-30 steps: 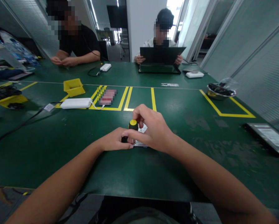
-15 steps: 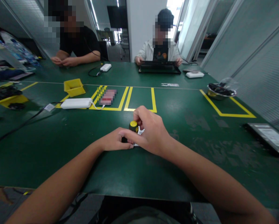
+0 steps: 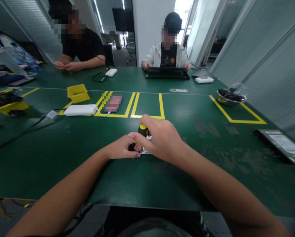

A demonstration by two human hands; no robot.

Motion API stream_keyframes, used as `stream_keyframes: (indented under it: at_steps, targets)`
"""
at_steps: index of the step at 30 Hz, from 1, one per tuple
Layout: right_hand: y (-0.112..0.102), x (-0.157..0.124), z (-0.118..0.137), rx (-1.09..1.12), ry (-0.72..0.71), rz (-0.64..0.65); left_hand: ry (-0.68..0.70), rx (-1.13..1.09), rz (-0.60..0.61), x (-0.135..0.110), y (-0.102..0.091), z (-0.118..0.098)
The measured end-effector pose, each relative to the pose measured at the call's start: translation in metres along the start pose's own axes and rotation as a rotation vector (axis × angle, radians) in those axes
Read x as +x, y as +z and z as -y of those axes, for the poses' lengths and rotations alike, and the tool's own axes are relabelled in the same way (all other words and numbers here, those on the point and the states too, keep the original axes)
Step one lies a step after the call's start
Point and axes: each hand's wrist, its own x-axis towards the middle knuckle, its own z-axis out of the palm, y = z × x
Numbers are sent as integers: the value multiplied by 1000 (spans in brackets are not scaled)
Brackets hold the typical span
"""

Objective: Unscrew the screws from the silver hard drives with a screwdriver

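Observation:
Near the middle of the green table, my right hand [image 3: 163,140] is closed around a stubby screwdriver [image 3: 143,130] with a yellow-capped black handle. The handle stands roughly upright; its tip is hidden behind the fingers. Below it lies a small silvery-white part [image 3: 145,150] against the tabletop, mostly covered by both hands. My left hand [image 3: 122,147] rests on the table with thumb and fingers closed on that part's left side. Both hands touch or nearly touch each other; what exactly the part is cannot be made out.
Taped yellow outlines [image 3: 162,105] mark the green table [image 3: 118,184]. At left are a white power bank [image 3: 80,110], a pixelated phone, and a yellow bin [image 3: 78,93]. A metal bowl [image 3: 231,97] and a labelled silver-black device [image 3: 282,144] lie right. Two people sit opposite.
My right hand and the screwdriver have shifted slightly, with the handle now more upright and more of the silvery part showing. My left hand has stayed nearly still.

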Motion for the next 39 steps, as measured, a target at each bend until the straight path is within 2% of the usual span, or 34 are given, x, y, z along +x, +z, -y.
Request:
stream_keyframes:
  at_steps: [4,7,10,12,15,19,24,30,35,39]
  targets:
    - [-42,-2,-1,-106,11,-129,10,-31,41,1,-2,3]
    - [-78,-10,-5,-289,99,-227,8,-48,54,2,-3,3]
    - [-94,-23,-15,-583,275,-146,5,-46,42,1,-3,2]
    - [-90,-32,-24,-729,419,-29,-2,-43,37,1,-3,2]
    - [-70,-45,-41,-836,550,113,-8,-41,37,1,-2,2]
    - [-41,-62,-63,-906,603,151,-4,-30,32,3,-3,3]
    - [-20,-74,-83,-892,631,176,-8,-12,29,4,-2,4]
    - [-6,-74,-106,-734,737,378,-33,-56,34,5,-3,2]
    - [-3,-69,-122,-715,783,390,-25,-68,34,6,-4,3]
    - [-3,-70,-123,-707,778,382,-6,-115,51,5,-5,4]
